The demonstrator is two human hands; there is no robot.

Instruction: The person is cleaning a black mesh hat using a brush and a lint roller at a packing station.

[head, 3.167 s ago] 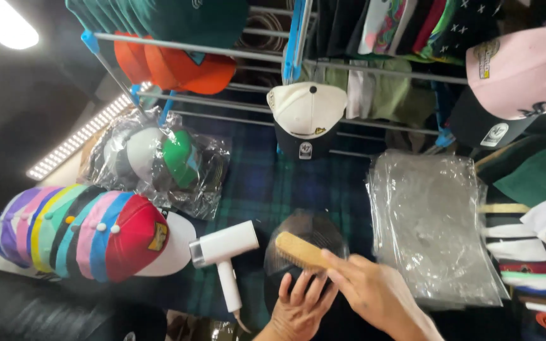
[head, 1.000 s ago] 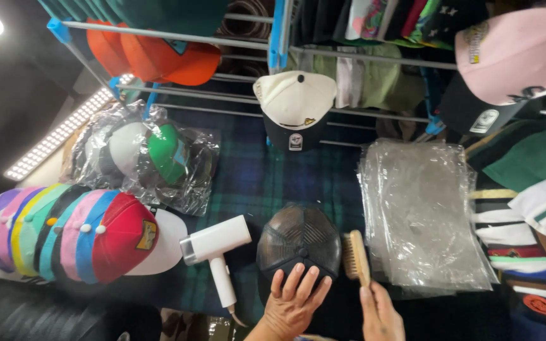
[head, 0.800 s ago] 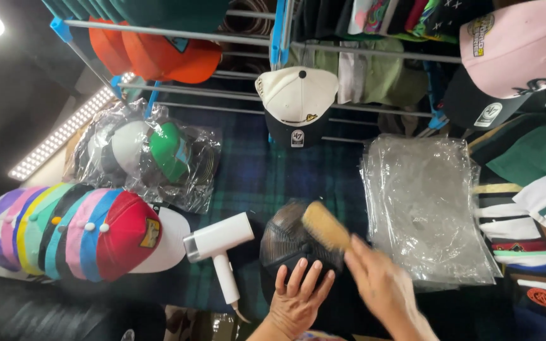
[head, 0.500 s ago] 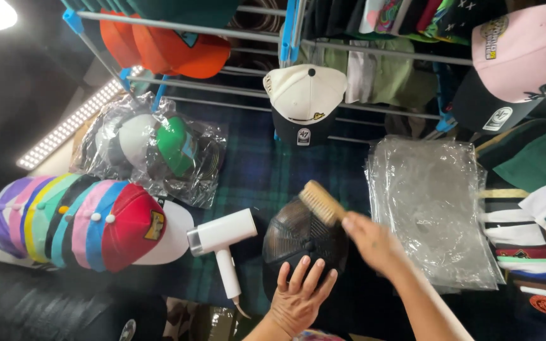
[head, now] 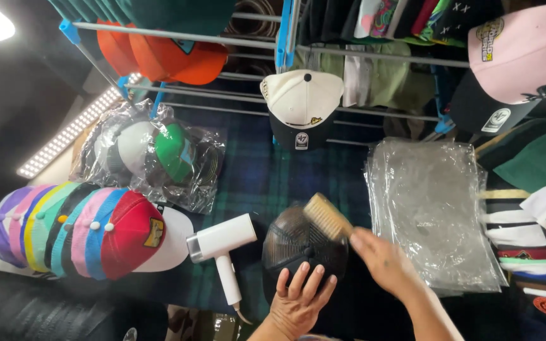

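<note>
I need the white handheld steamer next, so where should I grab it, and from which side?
Take the white steamer by its slim handle, which points toward you, near the left hand. Come from the near-left side: the thick head lies crosswise and is likely harder to close on, and the dark cap crowds its right.

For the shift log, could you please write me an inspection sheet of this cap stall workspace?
Surface: dark green plaid cloth, mostly covered.
Job's things: dark mesh cap; wooden brush on its crown.
Clutter: white handheld dryer; stack of colourful caps; bagged caps; clear plastic bags.
Hands: left hand steadies the cap; right hand grips the brush.
Cables: nothing seen.
Surroundings: metal rack hung with caps; light strip.
</note>
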